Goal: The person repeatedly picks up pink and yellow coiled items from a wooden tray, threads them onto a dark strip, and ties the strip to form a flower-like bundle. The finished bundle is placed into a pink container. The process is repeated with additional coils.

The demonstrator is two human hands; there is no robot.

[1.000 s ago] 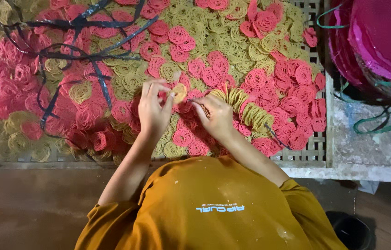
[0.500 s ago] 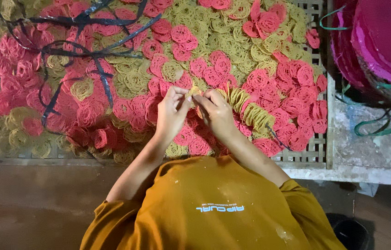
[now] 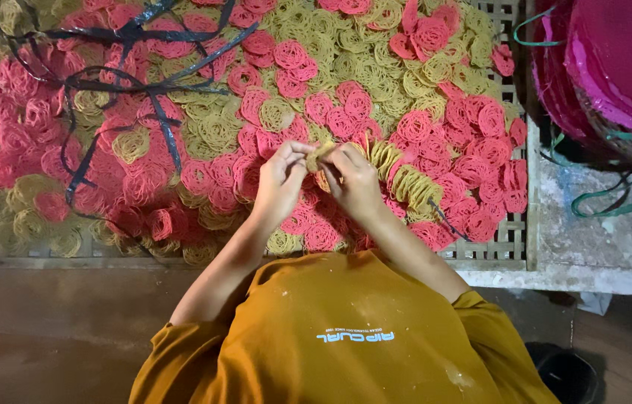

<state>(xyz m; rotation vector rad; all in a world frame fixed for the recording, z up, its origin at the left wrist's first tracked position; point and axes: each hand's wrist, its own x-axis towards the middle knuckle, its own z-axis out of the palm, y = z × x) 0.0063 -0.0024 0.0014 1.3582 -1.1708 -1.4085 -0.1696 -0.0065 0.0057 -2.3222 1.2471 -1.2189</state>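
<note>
Fingers: our left hand (image 3: 280, 179) and right hand (image 3: 353, 179) pinch 1 brittle yellow coiled noodle cracker (image 3: 319, 154).
Risk: we judge squeezing snaps it.

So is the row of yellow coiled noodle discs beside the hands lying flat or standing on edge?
On edge: the yellow coiled discs lean packed together, rims up, right of the right hand.

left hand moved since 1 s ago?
Yes. The left hand shifted toward the right hand; judged against the woven tray's near edge, both now meet over one yellow disc.
</note>
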